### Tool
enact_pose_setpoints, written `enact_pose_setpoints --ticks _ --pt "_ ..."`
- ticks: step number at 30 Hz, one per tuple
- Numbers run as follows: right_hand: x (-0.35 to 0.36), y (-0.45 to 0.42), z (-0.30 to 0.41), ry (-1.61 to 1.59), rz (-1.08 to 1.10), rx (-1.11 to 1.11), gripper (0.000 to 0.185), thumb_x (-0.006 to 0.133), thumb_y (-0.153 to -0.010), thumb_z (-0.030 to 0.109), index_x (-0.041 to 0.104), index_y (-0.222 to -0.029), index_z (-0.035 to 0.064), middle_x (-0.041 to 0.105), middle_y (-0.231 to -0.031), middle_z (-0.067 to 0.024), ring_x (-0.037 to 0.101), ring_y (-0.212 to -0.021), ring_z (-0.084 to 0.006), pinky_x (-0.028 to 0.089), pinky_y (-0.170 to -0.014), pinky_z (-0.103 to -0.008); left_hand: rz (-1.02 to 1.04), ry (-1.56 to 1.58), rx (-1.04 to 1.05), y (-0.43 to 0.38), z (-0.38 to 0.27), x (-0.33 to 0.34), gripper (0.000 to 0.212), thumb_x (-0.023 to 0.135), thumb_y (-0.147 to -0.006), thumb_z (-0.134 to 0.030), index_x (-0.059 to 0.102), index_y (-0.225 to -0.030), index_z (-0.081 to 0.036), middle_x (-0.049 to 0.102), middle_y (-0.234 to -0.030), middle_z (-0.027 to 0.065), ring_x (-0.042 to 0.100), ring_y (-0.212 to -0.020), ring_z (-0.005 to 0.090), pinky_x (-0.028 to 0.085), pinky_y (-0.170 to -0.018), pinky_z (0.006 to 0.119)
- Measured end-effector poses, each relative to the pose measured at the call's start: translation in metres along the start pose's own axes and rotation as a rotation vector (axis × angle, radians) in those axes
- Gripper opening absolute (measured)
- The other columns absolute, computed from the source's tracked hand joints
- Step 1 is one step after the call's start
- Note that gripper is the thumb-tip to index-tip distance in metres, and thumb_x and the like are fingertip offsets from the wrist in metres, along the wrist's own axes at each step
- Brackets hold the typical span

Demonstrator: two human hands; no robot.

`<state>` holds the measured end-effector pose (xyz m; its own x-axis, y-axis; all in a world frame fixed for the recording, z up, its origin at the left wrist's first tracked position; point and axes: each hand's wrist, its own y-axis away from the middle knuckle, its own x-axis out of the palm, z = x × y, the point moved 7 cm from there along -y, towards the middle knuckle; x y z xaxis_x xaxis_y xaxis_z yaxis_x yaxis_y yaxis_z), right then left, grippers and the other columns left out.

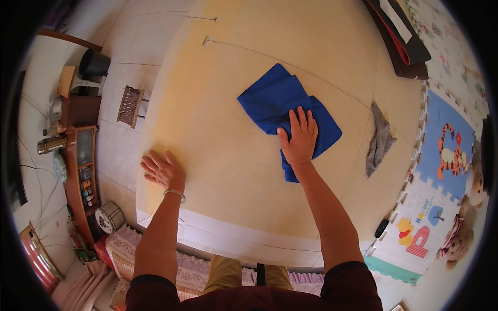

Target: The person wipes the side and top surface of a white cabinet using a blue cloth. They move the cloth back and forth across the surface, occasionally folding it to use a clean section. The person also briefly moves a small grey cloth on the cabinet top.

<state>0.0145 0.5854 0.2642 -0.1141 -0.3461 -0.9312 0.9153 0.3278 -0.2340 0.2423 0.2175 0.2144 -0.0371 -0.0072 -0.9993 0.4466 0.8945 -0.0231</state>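
Note:
A folded blue cloth (pixel 278 99) lies on a broad tan tabletop (pixel 233 202), its layers spread unevenly. My right hand (pixel 301 138) rests palm down on the cloth's near part, fingers extended and not closed around it. Part of the fabric is hidden beneath the palm. At the table's left edge, my left hand (pixel 163 171) is palm down with its fingers apart, holding nothing. It wears a pale bangle (pixel 175 193) at the wrist. A crumpled grey cloth (pixel 378 142) lies to the right of the blue one.
Foam play mats (pixel 445 144) with cartoon figures border the right side. A dark folded item (pixel 404 42) sits at the far right, and a small black object (pixel 382 228) near the right edge. On the left floor stand a woven stool (pixel 130 107) and a wooden cabinet (pixel 79 167).

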Motion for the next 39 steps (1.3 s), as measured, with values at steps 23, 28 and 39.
enact_pose_setpoints --ticks 23,28,39 --pt "0.019 0.092 0.169 -0.300 0.129 -0.105 0.053 0.071 -0.082 0.028 0.061 -0.128 0.0036 0.052 -0.142 -0.0161 0.042 -0.135 -0.0392 0.032 -0.114 -0.0505 -0.148 0.028 0.075 -0.005 0.003 0.017 0.071 0.040 -0.098 -0.061 0.039 -0.148 -0.011 0.029 -0.156 0.0251 0.018 -0.148 0.0450 0.016 -0.111 0.071" --pt "-0.023 0.226 0.139 -0.319 0.252 0.010 0.055 0.069 -0.084 0.029 0.058 -0.133 0.0067 0.046 -0.148 -0.0129 0.038 -0.139 -0.0382 0.028 -0.115 -0.0502 -0.168 -0.023 0.067 -0.021 0.016 0.034 0.068 0.038 -0.096 -0.065 0.042 -0.143 -0.015 0.038 -0.149 0.0196 0.027 -0.143 0.0438 0.025 -0.103 0.072" --pt "-0.145 0.482 -0.189 0.306 -0.153 0.774 0.057 0.061 -0.093 0.024 0.046 -0.146 0.0107 0.039 -0.155 -0.0140 0.031 -0.144 -0.0384 0.022 -0.118 -0.0506 0.128 0.013 0.245 -0.068 0.128 0.047 0.093 0.040 -0.085 -0.081 0.018 -0.157 -0.025 0.008 -0.165 0.0128 0.005 -0.151 0.0387 0.010 -0.110 0.072"
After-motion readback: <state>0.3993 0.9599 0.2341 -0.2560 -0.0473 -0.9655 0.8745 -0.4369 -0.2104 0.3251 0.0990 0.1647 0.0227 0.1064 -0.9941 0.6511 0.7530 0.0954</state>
